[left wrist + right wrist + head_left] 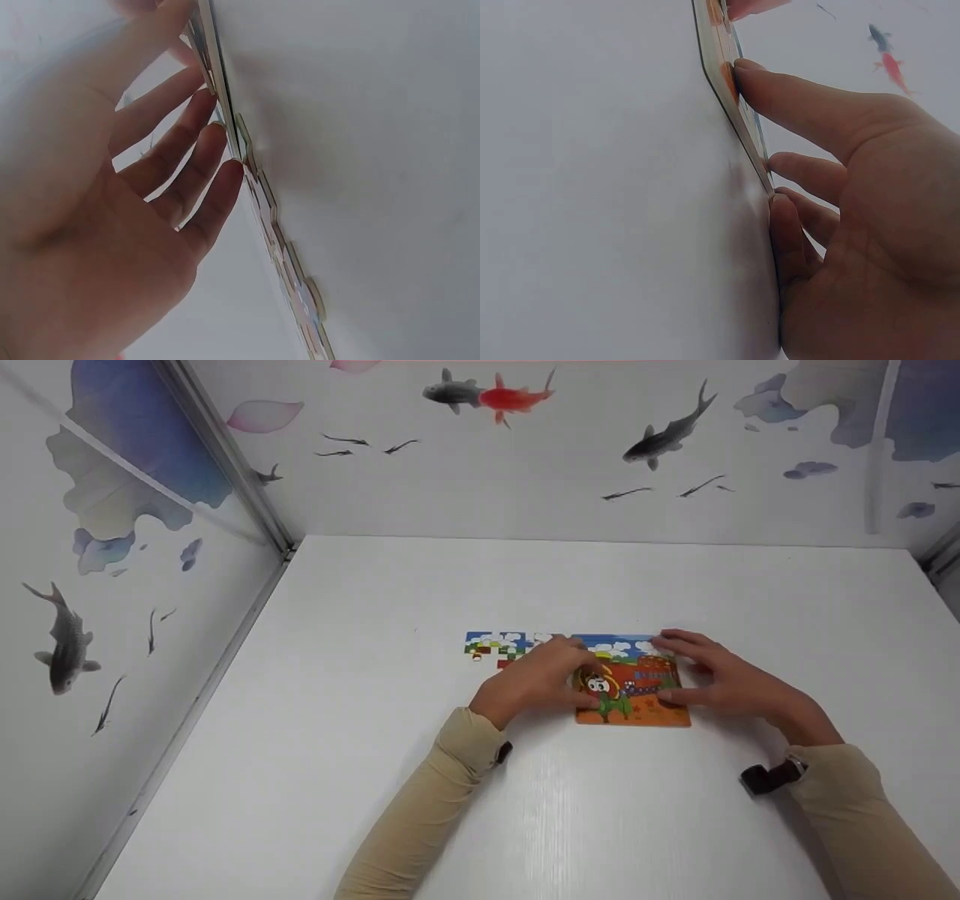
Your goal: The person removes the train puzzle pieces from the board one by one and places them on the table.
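Observation:
A jigsaw puzzle board [637, 712] with a bright cartoon picture lies flat on the white table. Over its left part, my left hand [536, 679] pinches a puzzle piece [198, 43] between thumb and fingers. That piece is tilted against the board in the left wrist view, and its picture is largely hidden. My right hand [731, 679] rests at the board's right side, thumb on the picture and other fingers along the edge and far corner. Loose puzzle pieces [510, 642] in blue, white, green and red lie left of the board, partly behind my left hand.
The white tabletop [337, 660] surrounds the puzzle. Behind it stands a white panel [525, 487] printed with fish and petals. A similar panel [142, 607] closes off the left side. Dark straps show at both wrists near the beige sleeves [424, 802].

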The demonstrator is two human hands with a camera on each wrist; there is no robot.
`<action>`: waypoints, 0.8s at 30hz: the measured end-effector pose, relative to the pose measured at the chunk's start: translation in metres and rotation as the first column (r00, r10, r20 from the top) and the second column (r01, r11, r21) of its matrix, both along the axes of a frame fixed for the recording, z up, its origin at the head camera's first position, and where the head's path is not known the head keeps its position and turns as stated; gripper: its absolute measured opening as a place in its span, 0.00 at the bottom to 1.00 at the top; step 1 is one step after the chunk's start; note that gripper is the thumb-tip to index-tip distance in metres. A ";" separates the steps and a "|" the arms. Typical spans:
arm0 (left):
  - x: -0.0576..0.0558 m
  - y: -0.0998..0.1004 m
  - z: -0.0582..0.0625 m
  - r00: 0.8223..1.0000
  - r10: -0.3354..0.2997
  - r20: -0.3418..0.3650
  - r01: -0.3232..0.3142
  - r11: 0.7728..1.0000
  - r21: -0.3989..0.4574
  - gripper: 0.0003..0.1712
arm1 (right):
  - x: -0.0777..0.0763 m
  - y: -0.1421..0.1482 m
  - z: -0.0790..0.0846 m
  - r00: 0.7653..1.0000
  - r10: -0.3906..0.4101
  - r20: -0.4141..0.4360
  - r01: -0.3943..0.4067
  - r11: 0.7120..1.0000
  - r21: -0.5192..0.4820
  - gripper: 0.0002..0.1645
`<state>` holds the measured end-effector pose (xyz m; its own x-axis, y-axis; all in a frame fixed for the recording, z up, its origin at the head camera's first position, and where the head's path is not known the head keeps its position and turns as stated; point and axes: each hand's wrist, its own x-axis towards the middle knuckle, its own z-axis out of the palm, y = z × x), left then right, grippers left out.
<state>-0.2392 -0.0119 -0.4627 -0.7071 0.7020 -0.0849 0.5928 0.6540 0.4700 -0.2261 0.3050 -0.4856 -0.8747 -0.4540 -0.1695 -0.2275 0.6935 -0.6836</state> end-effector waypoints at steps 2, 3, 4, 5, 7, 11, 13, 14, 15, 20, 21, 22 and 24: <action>0.000 0.001 0.000 1.000 0.002 -0.006 -0.002 1.000 -0.006 0.26 | 0.000 0.000 0.001 1.000 0.001 -0.002 -0.001 1.000 0.001 0.52; 0.000 0.001 0.001 1.000 0.001 -0.008 -0.001 1.000 -0.009 0.25 | 0.000 0.000 0.001 1.000 -0.003 0.001 0.003 1.000 0.003 0.52; 0.001 0.001 0.001 1.000 -0.001 -0.010 0.001 1.000 -0.010 0.25 | -0.001 0.000 0.001 1.000 -0.003 0.001 0.003 1.000 0.004 0.52; 0.001 0.001 0.001 1.000 -0.002 -0.006 0.002 1.000 -0.010 0.25 | -0.001 0.000 0.001 1.000 -0.003 0.002 0.003 1.000 0.005 0.52; 0.001 0.001 0.001 1.000 -0.003 0.002 0.003 1.000 -0.003 0.25 | -0.001 0.000 0.000 1.000 -0.004 0.006 0.004 1.000 0.008 0.53; 0.001 0.000 0.001 1.000 0.003 0.008 -0.003 1.000 0.020 0.24 | -0.001 0.000 0.000 1.000 -0.007 0.014 0.007 1.000 0.008 0.53; 0.001 -0.001 0.001 1.000 0.008 -0.001 -0.008 0.999 0.033 0.24 | -0.001 -0.001 0.001 1.000 -0.009 0.018 0.009 1.000 0.008 0.53; 0.001 -0.002 0.001 1.000 0.011 -0.006 -0.011 0.999 0.036 0.23 | -0.001 -0.001 0.001 1.000 -0.009 0.018 0.009 1.000 0.008 0.53; 0.001 -0.003 0.001 1.000 0.012 -0.014 -0.011 0.999 0.041 0.23 | -0.001 -0.001 0.001 1.000 -0.008 0.017 0.008 1.000 0.006 0.53; 0.001 -0.010 0.001 0.998 0.012 -0.063 -0.008 0.997 0.076 0.23 | -0.001 0.000 0.000 1.000 -0.008 0.021 0.008 1.000 0.003 0.53; 0.001 -0.012 0.001 0.997 0.013 -0.072 -0.006 0.996 0.088 0.24 | -0.001 0.000 0.000 1.000 -0.009 0.022 0.009 1.000 -0.001 0.53; 0.001 -0.014 0.001 0.997 0.016 -0.078 -0.008 0.995 0.100 0.24 | -0.001 0.000 0.000 1.000 -0.009 0.025 0.009 1.000 -0.004 0.53; 0.001 -0.019 0.002 0.996 0.022 -0.085 -0.011 0.991 0.130 0.24 | 0.000 0.000 -0.001 0.999 -0.013 0.030 0.014 1.000 -0.012 0.53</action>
<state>-0.2383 -0.0305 -0.4606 -0.7197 0.6910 0.0675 0.6242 0.6014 0.4987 -0.2265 0.3052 -0.4863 -0.8754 -0.4443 -0.1905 -0.1972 0.6879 -0.6985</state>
